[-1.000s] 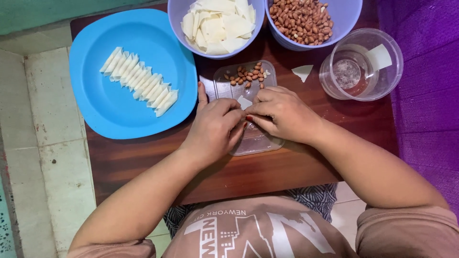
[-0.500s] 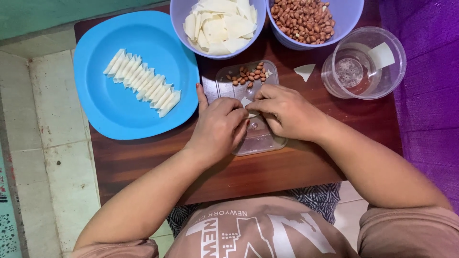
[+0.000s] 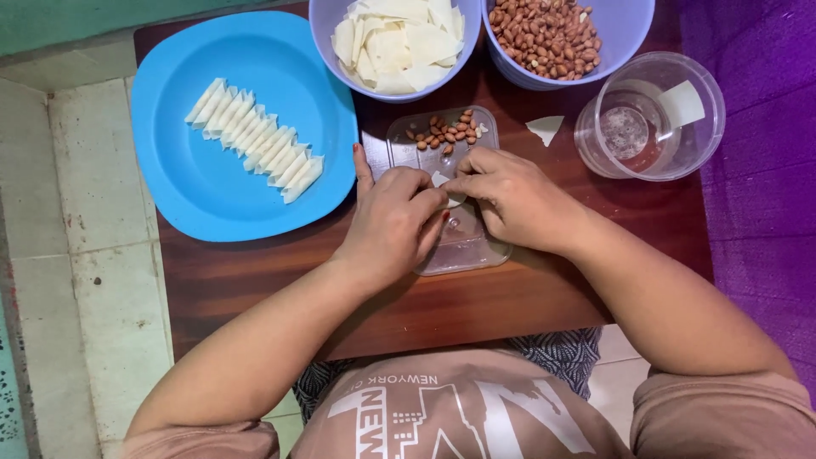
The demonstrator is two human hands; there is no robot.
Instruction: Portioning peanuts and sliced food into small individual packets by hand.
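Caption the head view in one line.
Left hand and right hand pinch a small white wrapper over a clear tray holding peanuts.

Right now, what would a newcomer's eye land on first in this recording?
Probably the left hand and right hand, meeting over a clear plastic lid at the table's middle, pinching a small white wrapper. Next, the blue plate on the left, holding a neat row of rolled pieces.

single head cam, worn by the person, looked straight down, close in, over the brown desk (image 3: pixel 476 314). hands (image 3: pixel 450 204) sat mid-frame, own chest at bottom edge, floor tiles (image 3: pixel 59 170) at left. no 2nd view.
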